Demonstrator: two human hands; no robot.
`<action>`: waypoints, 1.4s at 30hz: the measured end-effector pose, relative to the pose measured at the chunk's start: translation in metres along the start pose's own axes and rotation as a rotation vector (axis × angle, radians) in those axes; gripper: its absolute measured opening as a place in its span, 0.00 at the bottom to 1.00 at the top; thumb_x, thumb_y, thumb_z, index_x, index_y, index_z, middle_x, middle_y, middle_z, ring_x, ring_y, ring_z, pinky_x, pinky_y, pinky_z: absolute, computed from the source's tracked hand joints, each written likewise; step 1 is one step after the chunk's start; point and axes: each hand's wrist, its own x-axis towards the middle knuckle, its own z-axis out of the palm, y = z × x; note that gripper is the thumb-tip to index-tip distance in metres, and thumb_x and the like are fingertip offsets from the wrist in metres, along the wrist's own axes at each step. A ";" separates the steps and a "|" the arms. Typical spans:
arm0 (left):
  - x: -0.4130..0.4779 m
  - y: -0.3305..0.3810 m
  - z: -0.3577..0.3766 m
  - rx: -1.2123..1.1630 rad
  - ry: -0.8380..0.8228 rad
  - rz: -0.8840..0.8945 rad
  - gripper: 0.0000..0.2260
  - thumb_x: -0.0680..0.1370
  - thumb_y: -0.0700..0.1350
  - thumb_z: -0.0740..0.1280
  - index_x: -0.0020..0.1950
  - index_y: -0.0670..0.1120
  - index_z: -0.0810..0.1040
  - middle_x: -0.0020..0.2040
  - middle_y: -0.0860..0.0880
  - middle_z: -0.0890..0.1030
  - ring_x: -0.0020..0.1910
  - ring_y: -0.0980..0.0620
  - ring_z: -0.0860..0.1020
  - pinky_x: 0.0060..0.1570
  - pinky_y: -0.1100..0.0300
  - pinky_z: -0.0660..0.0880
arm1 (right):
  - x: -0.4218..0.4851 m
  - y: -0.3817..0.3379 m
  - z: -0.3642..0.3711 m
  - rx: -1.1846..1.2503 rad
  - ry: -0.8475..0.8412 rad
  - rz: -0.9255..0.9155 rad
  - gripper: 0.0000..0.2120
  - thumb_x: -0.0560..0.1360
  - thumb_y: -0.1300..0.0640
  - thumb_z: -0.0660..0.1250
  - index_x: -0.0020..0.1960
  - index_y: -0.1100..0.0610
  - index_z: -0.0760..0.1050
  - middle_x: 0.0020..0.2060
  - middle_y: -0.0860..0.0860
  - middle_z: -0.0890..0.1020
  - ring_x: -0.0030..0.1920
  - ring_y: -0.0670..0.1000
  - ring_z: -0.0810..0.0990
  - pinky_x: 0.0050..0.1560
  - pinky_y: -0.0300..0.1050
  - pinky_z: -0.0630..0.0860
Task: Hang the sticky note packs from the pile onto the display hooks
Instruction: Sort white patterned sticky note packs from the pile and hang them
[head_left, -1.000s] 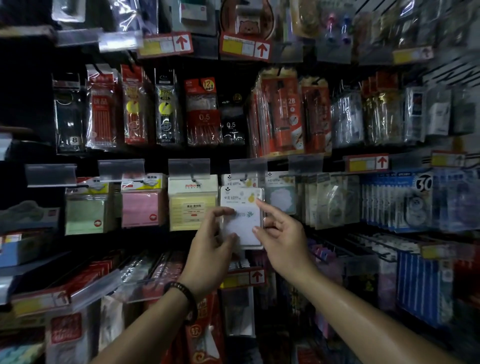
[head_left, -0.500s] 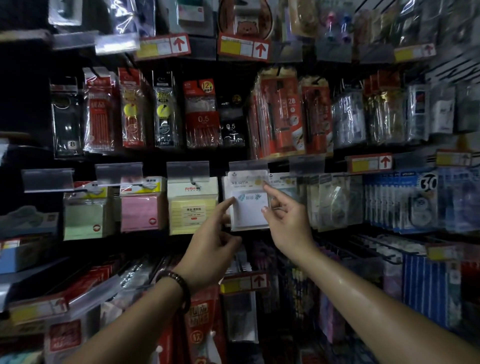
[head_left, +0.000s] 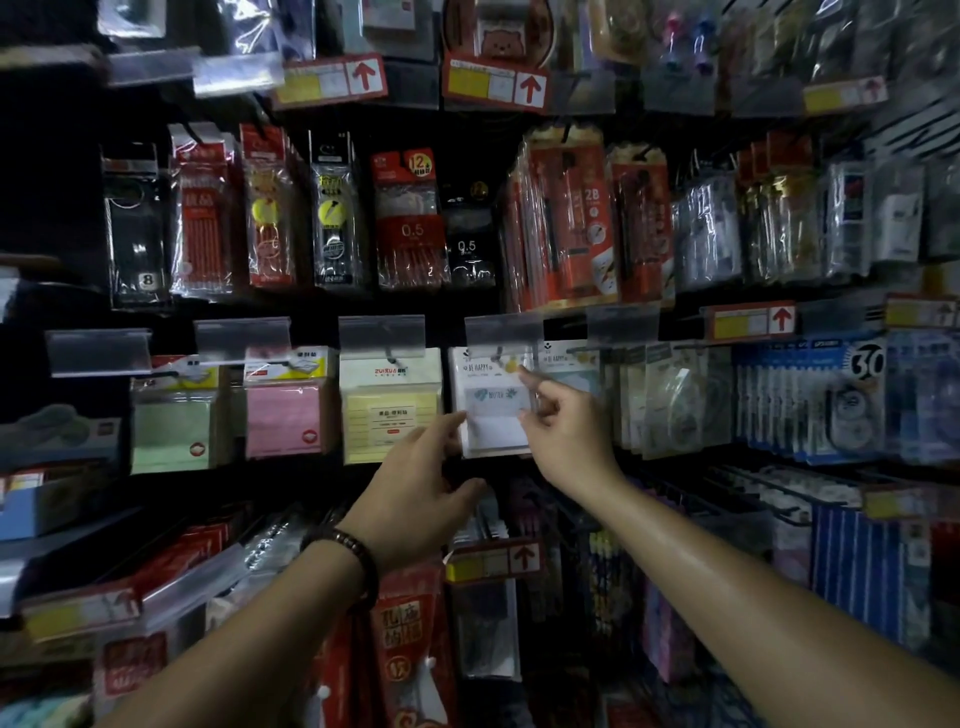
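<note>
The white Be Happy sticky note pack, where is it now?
In the head view, the white sticky note pack sits near centre at a hook, right of the yellow sticky note pack, between the left hand and right hand.

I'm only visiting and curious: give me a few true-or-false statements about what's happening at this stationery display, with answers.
1. The white sticky note pack in clear wrap is just right of the pale yellow sticky note pack. True.
2. The dark beaded bracelet is on the right wrist. False: it is on the left wrist.
3. The pink sticky note pack hangs between the green sticky note pack and the yellow one. True.
4. Both hands hang away from the display. False: the right hand pinches the white pack's right edge, and the left hand touches its left edge.
</note>
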 end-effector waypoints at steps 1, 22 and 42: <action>-0.002 -0.002 0.000 0.009 0.004 -0.001 0.33 0.80 0.53 0.73 0.83 0.57 0.63 0.69 0.53 0.74 0.60 0.53 0.80 0.62 0.50 0.83 | 0.003 -0.003 0.000 -0.054 0.002 -0.002 0.25 0.81 0.64 0.71 0.75 0.46 0.77 0.35 0.47 0.75 0.32 0.44 0.73 0.36 0.33 0.73; -0.155 -0.033 0.015 0.047 0.130 0.074 0.04 0.82 0.47 0.72 0.56 0.52 0.82 0.46 0.59 0.82 0.43 0.65 0.80 0.42 0.71 0.72 | -0.114 -0.028 -0.027 -0.321 0.046 -0.297 0.11 0.82 0.54 0.67 0.62 0.56 0.79 0.53 0.53 0.79 0.50 0.50 0.79 0.50 0.45 0.77; -0.466 -0.222 0.289 -0.102 -0.559 -0.641 0.07 0.80 0.46 0.72 0.49 0.60 0.82 0.44 0.62 0.85 0.40 0.65 0.81 0.41 0.68 0.75 | -0.626 0.268 0.055 -0.449 -0.909 0.979 0.07 0.80 0.57 0.71 0.45 0.48 0.78 0.38 0.40 0.78 0.47 0.47 0.81 0.38 0.26 0.70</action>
